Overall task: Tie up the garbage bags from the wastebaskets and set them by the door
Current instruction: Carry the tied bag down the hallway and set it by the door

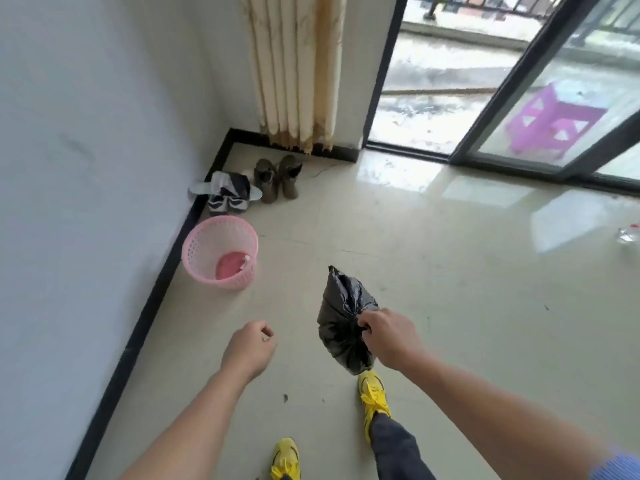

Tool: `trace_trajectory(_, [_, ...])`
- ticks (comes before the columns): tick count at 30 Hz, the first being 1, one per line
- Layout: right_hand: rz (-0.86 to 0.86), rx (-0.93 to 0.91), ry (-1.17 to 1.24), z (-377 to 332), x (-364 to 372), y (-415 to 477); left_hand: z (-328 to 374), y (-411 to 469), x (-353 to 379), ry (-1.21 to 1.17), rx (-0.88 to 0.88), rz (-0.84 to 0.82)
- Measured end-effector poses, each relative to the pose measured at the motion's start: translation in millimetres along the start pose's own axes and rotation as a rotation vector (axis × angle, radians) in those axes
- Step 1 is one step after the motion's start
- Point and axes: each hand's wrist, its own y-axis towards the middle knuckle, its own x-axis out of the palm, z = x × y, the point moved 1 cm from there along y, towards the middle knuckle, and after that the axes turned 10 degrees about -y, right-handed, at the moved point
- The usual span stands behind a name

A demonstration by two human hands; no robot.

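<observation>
Home room: shoes by wall, curtain, sliding balcony door, pink wastebasket.

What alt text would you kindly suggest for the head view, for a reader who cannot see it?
A person's right hand grips a gathered black garbage bag above the floor; the left hand is loosely curled, empty. A pink wastebasket stands by the wall.

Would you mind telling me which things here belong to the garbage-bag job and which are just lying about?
Job in hand:
black garbage bag, gripped at its gathered neck by the right hand
pink wastebasket, with no bag in it
left hand, holding nothing

Lying about:
brown boots
sneakers
purple stool outside
plastic bottle
</observation>
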Motion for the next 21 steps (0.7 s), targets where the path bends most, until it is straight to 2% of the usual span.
trace_trajectory(5, [0.045,0.261,0.047,57,-43,-109,77,-59,10,0.275,0.298,-0.136])
trace_trajectory(11, [0.106,0.527,0.146,128,-68,-261,166,-149,60,0.6,0.579,-0.273])
trace_trajectory(16, [0.126,0.721,0.253,187,-56,-401,231,-250,140,0.772,0.829,-0.356])
trace_trajectory(21, [0.146,0.924,0.385,243,-2,-555,267,-369,260,0.878,1.071,-0.463])
